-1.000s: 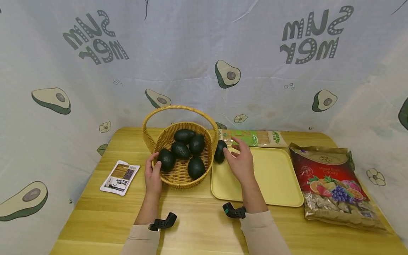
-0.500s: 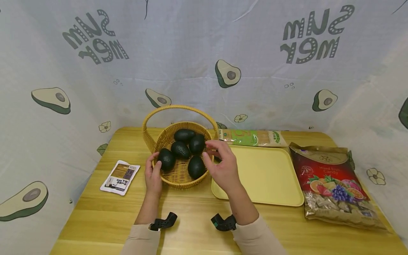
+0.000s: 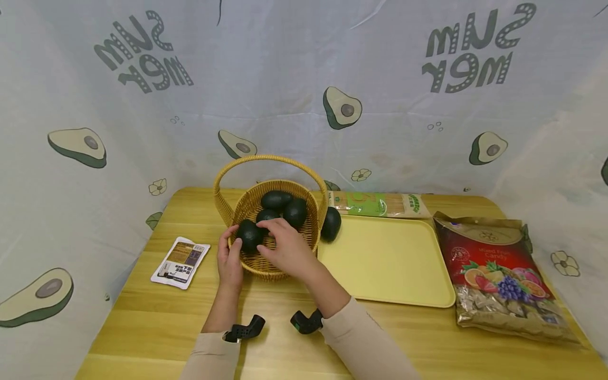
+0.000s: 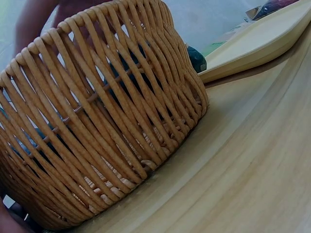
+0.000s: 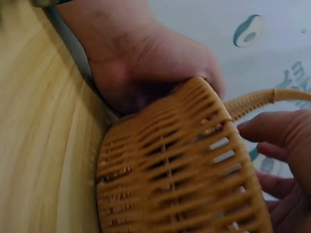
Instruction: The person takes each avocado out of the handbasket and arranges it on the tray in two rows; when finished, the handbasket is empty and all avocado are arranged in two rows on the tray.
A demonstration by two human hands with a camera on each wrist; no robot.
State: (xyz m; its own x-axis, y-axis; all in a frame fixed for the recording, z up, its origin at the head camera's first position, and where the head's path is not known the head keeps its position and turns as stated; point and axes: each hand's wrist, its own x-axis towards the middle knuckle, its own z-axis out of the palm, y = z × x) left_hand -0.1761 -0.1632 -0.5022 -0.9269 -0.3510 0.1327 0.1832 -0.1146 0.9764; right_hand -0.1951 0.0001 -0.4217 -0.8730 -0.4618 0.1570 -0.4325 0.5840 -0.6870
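Observation:
A yellow-brown wicker basket [image 3: 273, 274] with a tall arched handle holds several dark green avocados [image 3: 277, 200]. My left hand [image 3: 230, 264] grips its left rim, thumb over the edge, beside the leftmost avocado [image 3: 249, 236]. Over the basket's front right, my right hand [image 3: 291, 248] reaches in with thumb and index finger spread at that avocado's right side; whether they touch it is unclear. The front right avocado is hidden under this hand. The right wrist view shows the right hand's fingers [image 5: 286, 141] above the rim. Another avocado [image 3: 331, 224] lies outside, against the basket.
A yellow tray [image 3: 394, 264] lies right of the basket, the outside avocado at its back left corner. Behind it is a noodle pack [image 3: 380, 205]. A large candy bag [image 3: 499, 279] lies far right, a small white packet [image 3: 180, 263] left. A printed curtain [image 3: 285, 68] hangs behind.
My right hand has moved left from the outside avocado, across the basket's right rim, to the leftmost avocado. The outside avocado stays by the tray. My left hand keeps its hold on the rim.

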